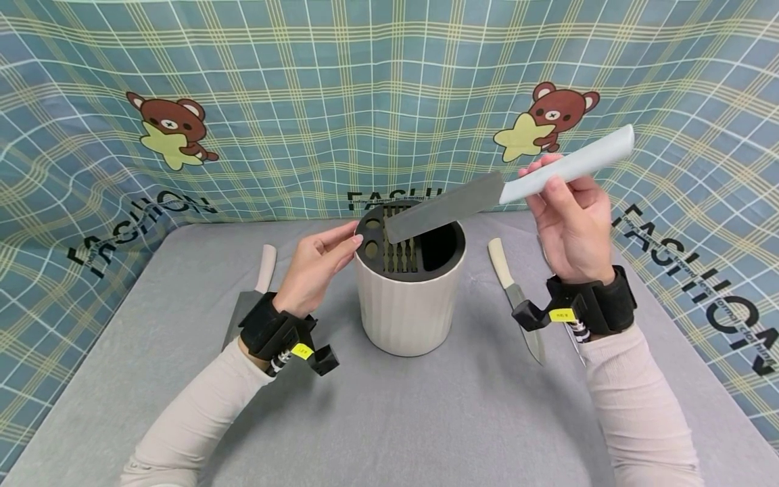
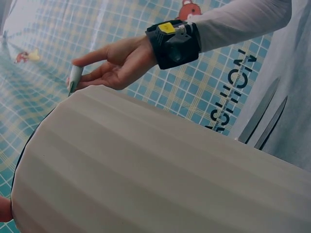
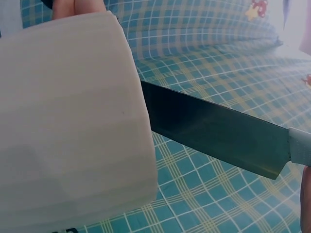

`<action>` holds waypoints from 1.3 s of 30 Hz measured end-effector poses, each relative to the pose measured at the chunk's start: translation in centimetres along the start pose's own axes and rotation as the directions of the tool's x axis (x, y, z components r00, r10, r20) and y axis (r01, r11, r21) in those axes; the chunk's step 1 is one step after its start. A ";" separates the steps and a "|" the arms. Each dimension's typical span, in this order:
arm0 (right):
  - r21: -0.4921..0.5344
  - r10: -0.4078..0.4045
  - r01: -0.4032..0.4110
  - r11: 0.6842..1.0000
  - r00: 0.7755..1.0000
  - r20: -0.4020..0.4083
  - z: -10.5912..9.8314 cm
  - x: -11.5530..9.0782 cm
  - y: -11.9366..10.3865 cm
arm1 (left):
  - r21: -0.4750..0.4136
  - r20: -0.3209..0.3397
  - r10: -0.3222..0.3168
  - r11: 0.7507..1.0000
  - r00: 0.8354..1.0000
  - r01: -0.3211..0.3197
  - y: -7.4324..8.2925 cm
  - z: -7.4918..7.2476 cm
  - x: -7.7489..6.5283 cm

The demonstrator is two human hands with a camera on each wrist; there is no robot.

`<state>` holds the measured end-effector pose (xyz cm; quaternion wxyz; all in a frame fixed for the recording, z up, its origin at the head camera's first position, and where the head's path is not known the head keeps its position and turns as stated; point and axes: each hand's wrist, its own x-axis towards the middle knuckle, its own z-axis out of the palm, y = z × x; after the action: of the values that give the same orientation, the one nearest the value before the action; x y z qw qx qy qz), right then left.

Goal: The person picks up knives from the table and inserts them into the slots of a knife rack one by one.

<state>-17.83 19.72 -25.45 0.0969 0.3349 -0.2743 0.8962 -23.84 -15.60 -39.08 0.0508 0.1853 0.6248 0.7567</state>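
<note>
A cream, ribbed knife holder (image 1: pixel 406 314) with a black slotted top stands upright in the middle of the table. My left hand (image 1: pixel 312 270) is at its left side, thumb and extended fingers touching the rim. Pinched between thumb and fingers of my right hand (image 1: pixel 572 220) is the pale grey-blue handle of a broad-bladed kitchen knife (image 1: pixel 450 205). Its blade slants down to the left over the holder's top, the tip above the slots. In the right wrist view the holder hides the end of the blade (image 3: pixel 214 131).
Left of the holder lies a cleaver (image 1: pixel 266 269) with a pale handle, partly behind my left wrist. A cream-handled knife (image 1: pixel 499 262) lies to the right. Beside it, another thin blade (image 1: pixel 574 343) is mostly hidden by my right wrist. A plaid cloth (image 1: pixel 341 101) hangs behind the table.
</note>
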 end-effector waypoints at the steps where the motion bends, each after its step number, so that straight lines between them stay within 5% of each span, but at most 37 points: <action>1: -0.017 -0.001 0.001 1.000 1.000 -0.001 0.1 0.1 0.0 | 0.025 -0.011 0.002 1.000 1.000 -0.002 0.9 0.6 -0.4; 7: -0.126 0.002 0.000 0.992 1.000 0.015 1.0 0.8 -0.2 | 0.040 -0.048 -0.023 0.999 0.999 0.025 7.5 5.3 -3.5; 9: -0.159 0.008 -0.002 0.987 0.999 0.036 1.3 1.1 -0.2 | 0.039 -0.050 -0.028 0.999 0.998 0.030 8.6 6.1 -4.1; 16: -0.277 0.071 -0.044 0.960 0.994 0.087 3.0 2.6 -0.8 | 0.014 0.009 0.024 1.000 1.000 -0.024 -1.5 -0.9 0.5; 21: -0.439 0.113 -0.053 0.897 0.987 0.112 4.5 3.8 -1.1 | 0.015 -0.006 0.081 0.997 0.997 -0.081 -4.8 -2.8 1.8; 25: -0.573 0.126 -0.036 0.819 0.985 0.118 5.4 4.5 -1.1 | -0.019 -0.015 0.099 0.995 0.995 -0.099 -5.5 -3.2 2.1; 30: -0.632 0.154 -0.041 0.774 0.980 0.125 6.5 5.2 -1.0 | 0.005 -0.014 0.090 0.996 0.996 -0.090 -5.3 -3.2 2.0; 34: -0.658 0.185 -0.046 0.752 0.972 0.143 7.2 5.6 -0.8 | 0.052 -0.004 0.058 0.997 0.998 -0.057 -4.2 -2.8 1.7; 39: -0.722 0.294 -0.102 0.684 0.945 0.145 6.9 5.4 0.3 | 0.079 -0.011 0.009 0.997 1.000 -0.008 -1.4 -0.9 0.5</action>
<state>-18.26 15.56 -17.80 0.0841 0.3499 -0.6406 0.6783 -24.80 -16.03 -40.44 0.0369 0.1855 0.6536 0.7328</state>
